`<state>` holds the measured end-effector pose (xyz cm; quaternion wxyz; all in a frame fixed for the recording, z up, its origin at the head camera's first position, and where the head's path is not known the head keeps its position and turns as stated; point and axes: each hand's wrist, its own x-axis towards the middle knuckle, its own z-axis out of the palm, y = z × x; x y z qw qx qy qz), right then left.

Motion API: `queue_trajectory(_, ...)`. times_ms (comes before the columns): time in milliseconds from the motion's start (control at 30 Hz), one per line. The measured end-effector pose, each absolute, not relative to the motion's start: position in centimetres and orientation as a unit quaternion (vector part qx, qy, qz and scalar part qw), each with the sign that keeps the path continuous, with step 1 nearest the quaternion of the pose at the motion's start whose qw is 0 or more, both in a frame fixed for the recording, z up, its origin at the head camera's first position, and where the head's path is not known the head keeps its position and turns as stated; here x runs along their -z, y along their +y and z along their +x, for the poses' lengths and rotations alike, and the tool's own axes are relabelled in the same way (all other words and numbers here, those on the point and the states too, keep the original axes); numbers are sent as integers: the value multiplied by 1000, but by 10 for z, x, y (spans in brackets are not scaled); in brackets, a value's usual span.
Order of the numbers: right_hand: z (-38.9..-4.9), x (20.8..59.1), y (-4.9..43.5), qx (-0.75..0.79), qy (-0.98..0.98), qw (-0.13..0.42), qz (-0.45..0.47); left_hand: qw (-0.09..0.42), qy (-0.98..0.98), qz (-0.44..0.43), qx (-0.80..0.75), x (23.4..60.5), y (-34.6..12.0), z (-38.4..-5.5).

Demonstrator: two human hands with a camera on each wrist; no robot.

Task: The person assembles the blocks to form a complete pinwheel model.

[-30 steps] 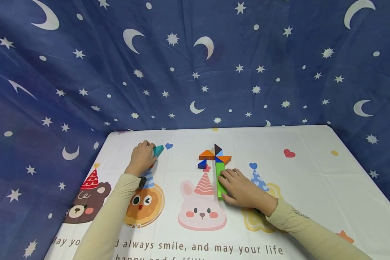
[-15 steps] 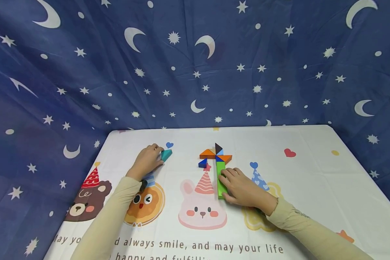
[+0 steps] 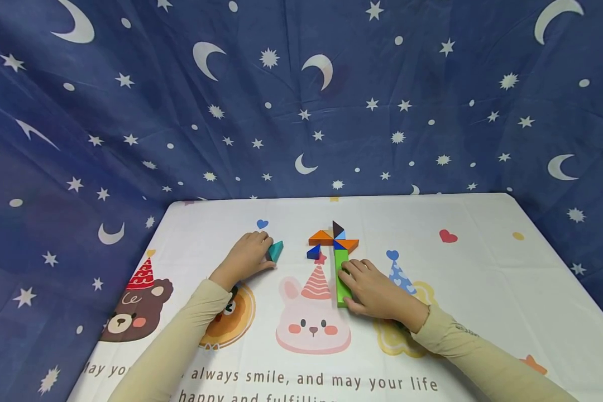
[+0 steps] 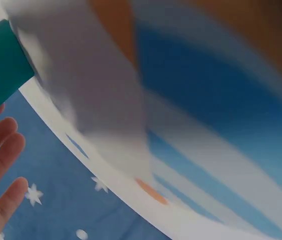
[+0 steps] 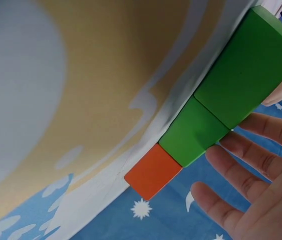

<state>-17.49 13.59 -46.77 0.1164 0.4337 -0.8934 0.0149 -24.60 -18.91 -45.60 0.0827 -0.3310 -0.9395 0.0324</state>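
My left hand (image 3: pixel 246 257) pinches a teal triangular block (image 3: pixel 276 251) between thumb and fingers; in the left wrist view the teal block (image 4: pixel 4 65) shows at the upper left, other fingers spread below. My right hand (image 3: pixel 374 290) rests with fairly straight fingers on a green strip (image 3: pixel 340 255) at table centre. The right wrist view shows a seam between two green blocks (image 5: pixel 246 65), with an orange block (image 5: pixel 153 172) beyond. At the strip's far end, orange (image 3: pixel 321 240), black (image 3: pixel 337 229) and blue (image 3: pixel 338 245) triangular blocks form a pinwheel.
A loose dark blue block (image 3: pixel 314 253) lies left of the strip, just under the pinwheel's left orange piece. The white tablecloth (image 3: pixel 477 262) carries printed animals and lettering. A blue star-and-moon curtain (image 3: pixel 352 139) stands behind the table.
My left hand has carried the teal block rightward and slightly nearer, towards the pinwheel, and the block's angle has turned. My right hand stays in place on the green strip.
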Motion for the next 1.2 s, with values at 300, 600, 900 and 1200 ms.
queue_trajectory(300, -174, 467, 136, -19, -892, 120, 435, 84, -922, -376, -44, 460, -162, -232)
queue_trajectory(600, -173, 468, 136, -16, -895, 114, 432, 95, -917, -379, -77, 457, -135, -219)
queue_trajectory(900, -174, 468, 136, -14, -898, 100, 428, 90, -920, -370, -90, 453, -113, -214)
queue_trajectory(1200, -174, 467, 136, -14, -898, 103, 427, 44, -903, -424, -57, 443, -116, -221)
